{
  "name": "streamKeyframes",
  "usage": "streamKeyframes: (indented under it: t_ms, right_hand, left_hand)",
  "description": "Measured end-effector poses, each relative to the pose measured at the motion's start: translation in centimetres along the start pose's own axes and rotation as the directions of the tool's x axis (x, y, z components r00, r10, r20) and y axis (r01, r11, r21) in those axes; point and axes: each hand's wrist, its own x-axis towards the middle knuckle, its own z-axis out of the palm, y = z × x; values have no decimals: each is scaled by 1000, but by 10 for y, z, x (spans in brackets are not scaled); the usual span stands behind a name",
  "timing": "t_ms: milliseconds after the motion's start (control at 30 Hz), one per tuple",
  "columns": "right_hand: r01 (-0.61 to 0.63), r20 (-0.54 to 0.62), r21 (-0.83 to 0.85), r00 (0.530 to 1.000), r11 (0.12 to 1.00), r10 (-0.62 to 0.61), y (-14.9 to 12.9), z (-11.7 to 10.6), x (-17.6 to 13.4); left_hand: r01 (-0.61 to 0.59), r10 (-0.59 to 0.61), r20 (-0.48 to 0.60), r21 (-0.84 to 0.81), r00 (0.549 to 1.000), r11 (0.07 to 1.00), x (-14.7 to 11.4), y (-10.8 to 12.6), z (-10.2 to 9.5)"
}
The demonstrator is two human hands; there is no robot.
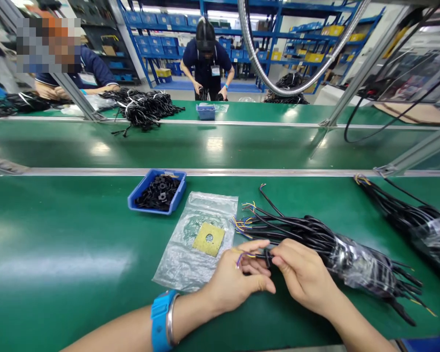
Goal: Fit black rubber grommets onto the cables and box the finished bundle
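Note:
My right hand (304, 274) is closed in a pinch on a black cable, just beside a small black plastic piece (268, 257) that sits around it. Thin purple and yellow wires (244, 255) stick out of the cable's end, over my left palm. My left hand (238, 278) is open under that end, thumb apart from the fingers; whether its fingertips touch the black piece is unclear. Behind my hands lies a bundle of black cables (308, 227) with bare coloured wire ends, wrapped in clear plastic. A yellow square pad with a round hole (201, 245) rests on a clear plastic bag (179, 261).
A blue bin (132, 203) of small black parts stands left of the bag. A second wrapped cable bundle (407, 220) lies at right. Beyond the metal rail (242, 172), two co-workers (205, 58) work near a black cable pile (143, 105). A metal hose (254, 54) hangs overhead.

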Motion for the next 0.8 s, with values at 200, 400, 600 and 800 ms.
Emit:
streamKeyframes:
  t_ms: [200,400,600,800]
  right_hand:
    - [26,-10,-96,1000,995,-27,4,3,-6]
    - [33,60,-47,998,998,-30,1,3,-4]
    - [8,170,56,985,998,-18,1,0,-2]
    - [-55,518,0,854,998,48,-5,-26,7]
  left_hand:
    - [6,-11,-50,-98,999,995,-2,1,-1]
    - [-192,206,-63,187,976,963,0,-2,-4]
    - [-596,562,239,501,792,628,-4,2,-13]
    - [-669,377,553,635,743,386,-23,9,-18]
